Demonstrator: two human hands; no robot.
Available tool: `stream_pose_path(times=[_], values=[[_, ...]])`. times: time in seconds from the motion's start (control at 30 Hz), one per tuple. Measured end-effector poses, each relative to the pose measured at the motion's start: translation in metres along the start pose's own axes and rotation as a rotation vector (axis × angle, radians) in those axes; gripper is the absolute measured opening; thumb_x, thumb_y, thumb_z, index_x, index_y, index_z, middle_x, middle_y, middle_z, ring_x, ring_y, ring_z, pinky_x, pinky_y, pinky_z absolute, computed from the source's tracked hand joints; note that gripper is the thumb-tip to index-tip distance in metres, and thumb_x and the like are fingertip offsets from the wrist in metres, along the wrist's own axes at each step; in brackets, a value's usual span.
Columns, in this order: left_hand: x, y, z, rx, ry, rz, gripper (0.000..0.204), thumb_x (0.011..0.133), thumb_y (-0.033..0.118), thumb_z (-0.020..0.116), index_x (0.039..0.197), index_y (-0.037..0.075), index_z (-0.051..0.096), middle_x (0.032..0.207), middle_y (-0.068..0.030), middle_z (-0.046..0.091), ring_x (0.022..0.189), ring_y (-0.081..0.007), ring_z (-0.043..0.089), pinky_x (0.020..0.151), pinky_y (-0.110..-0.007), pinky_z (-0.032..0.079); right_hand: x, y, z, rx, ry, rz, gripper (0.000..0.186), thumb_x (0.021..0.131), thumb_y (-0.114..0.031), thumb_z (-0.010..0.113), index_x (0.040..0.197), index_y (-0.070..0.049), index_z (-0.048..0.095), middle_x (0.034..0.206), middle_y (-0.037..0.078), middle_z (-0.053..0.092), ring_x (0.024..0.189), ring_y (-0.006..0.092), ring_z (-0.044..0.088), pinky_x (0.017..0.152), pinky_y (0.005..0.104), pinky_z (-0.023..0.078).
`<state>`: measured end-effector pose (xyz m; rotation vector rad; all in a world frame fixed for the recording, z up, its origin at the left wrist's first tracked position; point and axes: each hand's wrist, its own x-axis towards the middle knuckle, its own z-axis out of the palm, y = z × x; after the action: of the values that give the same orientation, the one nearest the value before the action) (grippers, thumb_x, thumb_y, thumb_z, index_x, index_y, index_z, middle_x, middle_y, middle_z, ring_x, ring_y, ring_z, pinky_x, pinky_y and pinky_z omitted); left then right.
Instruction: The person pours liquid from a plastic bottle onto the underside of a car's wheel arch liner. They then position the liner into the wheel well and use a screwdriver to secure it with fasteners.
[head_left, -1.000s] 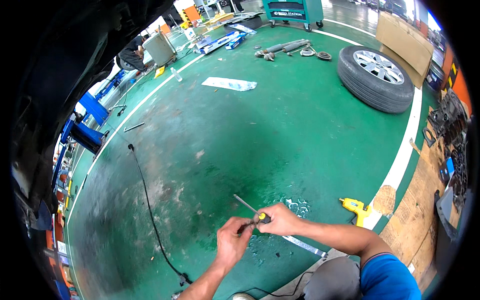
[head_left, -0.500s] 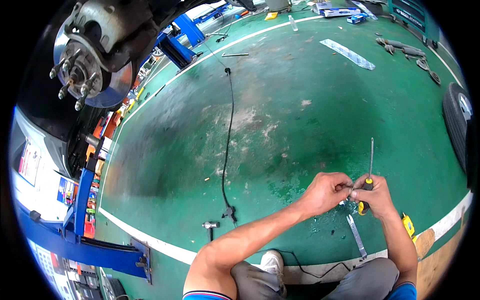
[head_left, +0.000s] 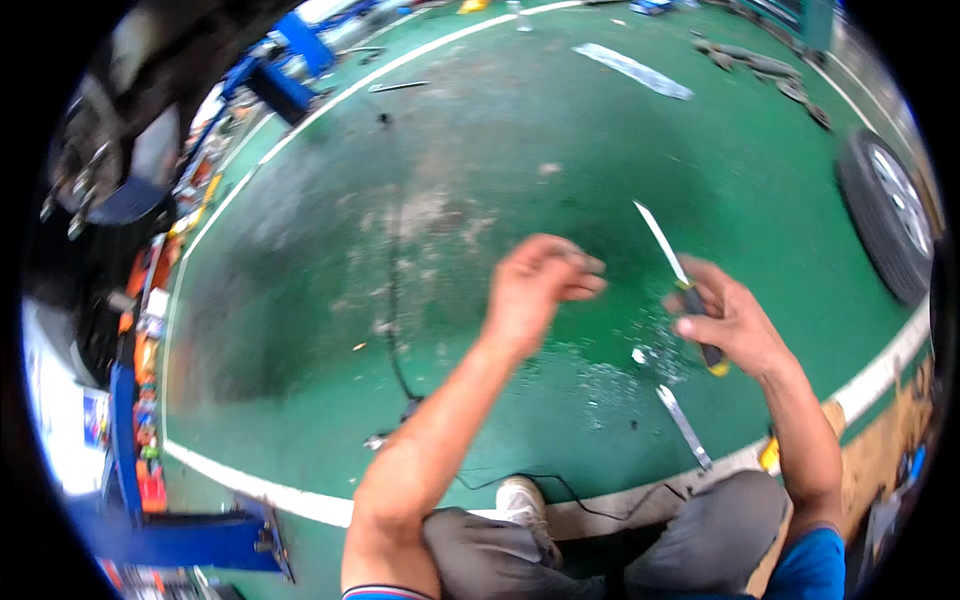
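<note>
My right hand (head_left: pixel 728 318) grips a screwdriver (head_left: pixel 706 325) by its black and yellow handle, the blade pointing up and away to the left. Well apart from it, my left hand (head_left: pixel 535 292) is raised over the green floor with thumb and fingers pinched together; whatever sits between them is too small or blurred to name. On the floor beneath the right hand lies a silver flat bar-like tool (head_left: pixel 685 428) with a notched end. Near it are wet splashes and a small whitish lump (head_left: pixel 639 355).
A wheel with a tyre (head_left: pixel 886 215) lies at right. A black cable (head_left: pixel 393 290) crosses the floor at left, near a hammer (head_left: pixel 376 441). A brake disc (head_left: pixel 150 165) hangs at upper left above a blue lift arm (head_left: pixel 185 540). A clear plastic strip (head_left: pixel 632 70) and shock absorbers (head_left: pixel 750 62) lie far off.
My hands, which met at a small thing, have come apart: the left moved left and up, the right slightly up. The screwdriver now tilts left. My view has shifted to the right.
</note>
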<state>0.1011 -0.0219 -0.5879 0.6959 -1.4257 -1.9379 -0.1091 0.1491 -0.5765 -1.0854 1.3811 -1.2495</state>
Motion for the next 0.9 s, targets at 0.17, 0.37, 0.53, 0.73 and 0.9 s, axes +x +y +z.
stream_pose_path(times=[0.17, 0.37, 0.53, 0.73, 0.9], values=[[0.008, 0.018, -0.009, -0.260, 0.013, 0.010, 0.012, 0.093, 0.011, 0.056, 0.102, 0.004, 0.060, 0.100, -0.0176, 0.069, 0.086, -0.0290, 0.071, 0.073, -0.035, 0.060, -0.037, 0.007, 0.007, -0.177, -0.001, -0.142, 0.053, 0.093, -0.015, 0.061, 0.141, -0.002, 0.043, 0.106, 0.012, 0.062, 0.089, 0.0179, 0.061, 0.077, 0.0314, 0.049], [0.012, 0.016, -0.008, -0.322, 0.000, -0.007, 0.011, 0.094, 0.013, 0.055, 0.100, 0.004, 0.058, 0.102, -0.0168, 0.067, 0.092, -0.0271, 0.070, 0.077, -0.035, 0.058, -0.038, 0.014, -0.002, -0.317, 0.066, -0.415, 0.039, 0.092, -0.013, 0.061, 0.128, 0.001, 0.057, 0.105, 0.015, 0.064, 0.088, 0.0219, 0.062, 0.077, 0.0328, 0.049], [0.012, 0.014, -0.002, -0.350, -0.042, -0.012, 0.010, 0.094, 0.010, 0.055, 0.099, 0.002, 0.060, 0.101, -0.0180, 0.067, 0.088, -0.0273, 0.071, 0.075, -0.033, 0.059, -0.029, 0.019, 0.002, -0.314, 0.091, -0.448, 0.038, 0.092, -0.012, 0.060, 0.128, 0.002, 0.057, 0.107, 0.015, 0.065, 0.090, 0.0224, 0.063, 0.079, 0.0335, 0.049], [0.011, 0.015, 0.003, -0.324, -0.062, -0.017, 0.012, 0.095, 0.012, 0.056, 0.099, 0.001, 0.061, 0.098, -0.0170, 0.068, 0.085, -0.0257, 0.071, 0.074, -0.032, 0.059, -0.030, 0.024, -0.002, -0.196, 0.078, -0.330, 0.037, 0.093, -0.012, 0.061, 0.127, 0.002, 0.058, 0.112, 0.015, 0.065, 0.097, 0.0221, 0.064, 0.084, 0.0327, 0.050], [0.012, 0.015, 0.006, -0.286, -0.046, -0.010, 0.012, 0.095, 0.012, 0.057, 0.098, 0.001, 0.061, 0.096, -0.0159, 0.069, 0.085, -0.0256, 0.071, 0.073, -0.031, 0.060, -0.031, 0.030, -0.005, -0.124, 0.092, -0.296, 0.037, 0.092, -0.013, 0.061, 0.127, 0.002, 0.059, 0.114, 0.015, 0.066, 0.100, 0.0208, 0.064, 0.086, 0.0322, 0.050]])
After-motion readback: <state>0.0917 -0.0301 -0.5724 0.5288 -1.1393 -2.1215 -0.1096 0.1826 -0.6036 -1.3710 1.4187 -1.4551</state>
